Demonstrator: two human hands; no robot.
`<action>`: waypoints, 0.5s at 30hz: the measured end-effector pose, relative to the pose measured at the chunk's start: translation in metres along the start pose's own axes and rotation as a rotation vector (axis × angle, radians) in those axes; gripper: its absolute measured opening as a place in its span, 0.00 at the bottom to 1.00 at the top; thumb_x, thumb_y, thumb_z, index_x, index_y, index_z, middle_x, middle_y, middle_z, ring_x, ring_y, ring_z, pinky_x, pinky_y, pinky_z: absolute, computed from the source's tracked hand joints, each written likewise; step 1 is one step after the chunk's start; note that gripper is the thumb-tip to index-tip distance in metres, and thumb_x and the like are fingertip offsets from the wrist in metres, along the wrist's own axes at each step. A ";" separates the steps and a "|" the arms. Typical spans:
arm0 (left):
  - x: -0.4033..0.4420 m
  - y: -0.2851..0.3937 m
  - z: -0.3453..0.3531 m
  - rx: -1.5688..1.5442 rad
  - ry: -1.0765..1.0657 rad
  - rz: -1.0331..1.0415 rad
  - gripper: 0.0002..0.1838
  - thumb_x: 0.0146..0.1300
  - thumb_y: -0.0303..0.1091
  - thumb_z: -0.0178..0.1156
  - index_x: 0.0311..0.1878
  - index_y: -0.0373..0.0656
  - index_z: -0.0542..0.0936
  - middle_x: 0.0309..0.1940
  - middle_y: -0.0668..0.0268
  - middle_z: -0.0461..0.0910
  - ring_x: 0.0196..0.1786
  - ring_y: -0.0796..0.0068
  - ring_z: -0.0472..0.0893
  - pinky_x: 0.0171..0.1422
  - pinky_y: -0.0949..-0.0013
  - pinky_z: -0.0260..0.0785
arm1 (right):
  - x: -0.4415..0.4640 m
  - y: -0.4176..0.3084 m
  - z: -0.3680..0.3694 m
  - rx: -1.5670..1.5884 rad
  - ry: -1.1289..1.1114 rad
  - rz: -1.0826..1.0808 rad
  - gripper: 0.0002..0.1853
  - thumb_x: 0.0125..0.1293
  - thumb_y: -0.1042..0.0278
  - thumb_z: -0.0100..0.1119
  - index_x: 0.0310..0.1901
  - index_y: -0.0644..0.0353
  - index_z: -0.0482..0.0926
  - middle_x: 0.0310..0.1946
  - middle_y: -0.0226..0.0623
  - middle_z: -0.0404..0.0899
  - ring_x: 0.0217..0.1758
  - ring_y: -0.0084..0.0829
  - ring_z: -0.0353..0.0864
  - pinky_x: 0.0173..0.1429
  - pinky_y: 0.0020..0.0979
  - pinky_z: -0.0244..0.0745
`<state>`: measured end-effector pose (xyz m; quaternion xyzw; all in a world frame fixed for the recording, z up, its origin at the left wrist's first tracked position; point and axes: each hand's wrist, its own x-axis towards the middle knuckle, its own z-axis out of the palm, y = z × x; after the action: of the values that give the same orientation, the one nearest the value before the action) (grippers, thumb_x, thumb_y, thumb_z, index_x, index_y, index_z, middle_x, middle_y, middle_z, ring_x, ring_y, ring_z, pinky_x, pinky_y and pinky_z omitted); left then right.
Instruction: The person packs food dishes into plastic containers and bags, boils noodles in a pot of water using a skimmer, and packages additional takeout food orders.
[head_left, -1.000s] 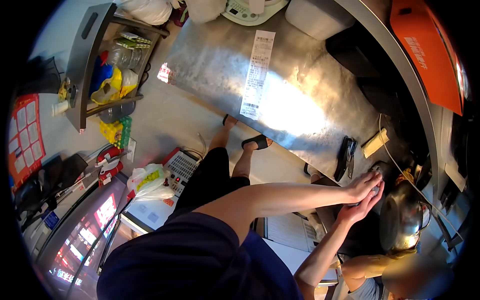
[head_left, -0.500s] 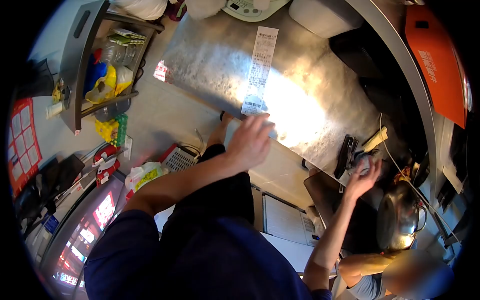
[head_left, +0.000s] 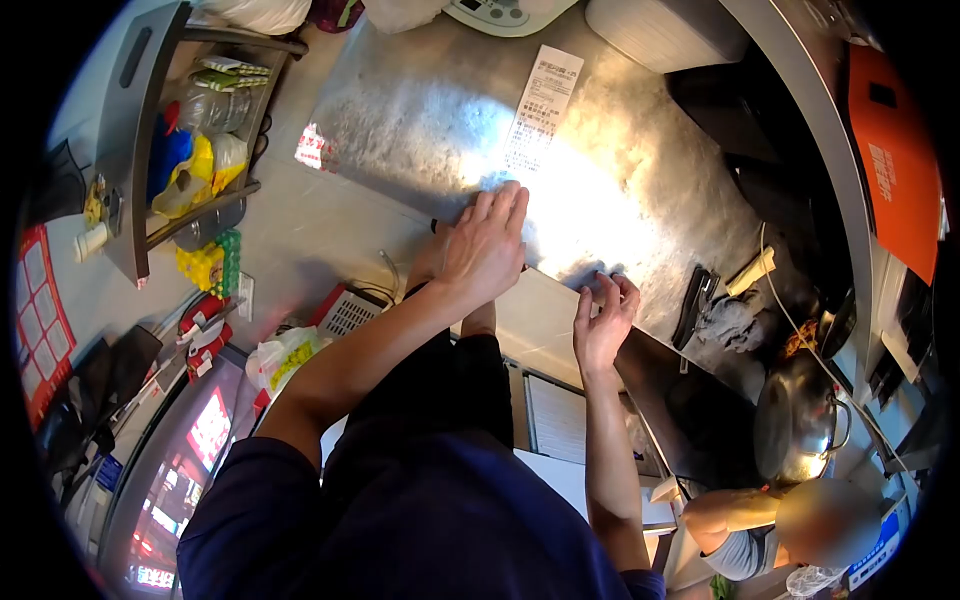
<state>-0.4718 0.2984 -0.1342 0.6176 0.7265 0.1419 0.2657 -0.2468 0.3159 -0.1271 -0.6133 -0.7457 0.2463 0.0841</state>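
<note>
A long printed receipt point(head_left: 545, 105) lies on the metal table point(head_left: 420, 110), its lower end hidden by glare and my fingers. My left hand point(head_left: 484, 245) is at the table's near edge, fingers stretched out, fingertips by the receipt's lower end; whether they touch it I cannot tell. To its right, my right hand point(head_left: 604, 322) is over the same edge with its fingers apart and slightly bent, nothing visible in it. A crumpled grey cloth point(head_left: 732, 322) lies farther right, beside a black stapler-like tool point(head_left: 693, 305) and a folded yellowish piece point(head_left: 752, 272).
A metal pot point(head_left: 795, 425) is at the right, below a hanging cable. Another person's bent arm point(head_left: 735, 512) shows at the lower right. A shelf with bags point(head_left: 215, 150) stands at the left. Pale green scales point(head_left: 510, 15) and a white container point(head_left: 660, 35) are at the back.
My hands, together at the right a second ago, have come apart and moved left to the table's near edge. The grey cloth now lies uncovered on the table.
</note>
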 end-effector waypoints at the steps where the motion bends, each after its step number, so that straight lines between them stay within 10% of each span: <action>1: 0.000 -0.001 -0.001 0.023 -0.005 -0.008 0.35 0.59 0.32 0.62 0.69 0.29 0.65 0.68 0.50 0.63 0.66 0.51 0.66 0.69 0.55 0.64 | 0.000 0.000 0.001 -0.001 0.002 0.006 0.13 0.63 0.72 0.62 0.49 0.63 0.80 0.51 0.52 0.71 0.57 0.50 0.72 0.60 0.44 0.72; 15: 0.009 -0.008 -0.015 0.089 -0.036 0.068 0.36 0.57 0.34 0.64 0.68 0.30 0.67 0.68 0.47 0.63 0.64 0.49 0.68 0.67 0.55 0.66 | 0.013 0.002 0.004 0.044 0.049 0.095 0.09 0.61 0.72 0.63 0.41 0.64 0.80 0.43 0.48 0.71 0.49 0.48 0.75 0.54 0.45 0.72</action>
<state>-0.4874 0.3079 -0.1281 0.6554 0.7060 0.1074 0.2460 -0.2499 0.3273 -0.1334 -0.6518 -0.7080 0.2513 0.1039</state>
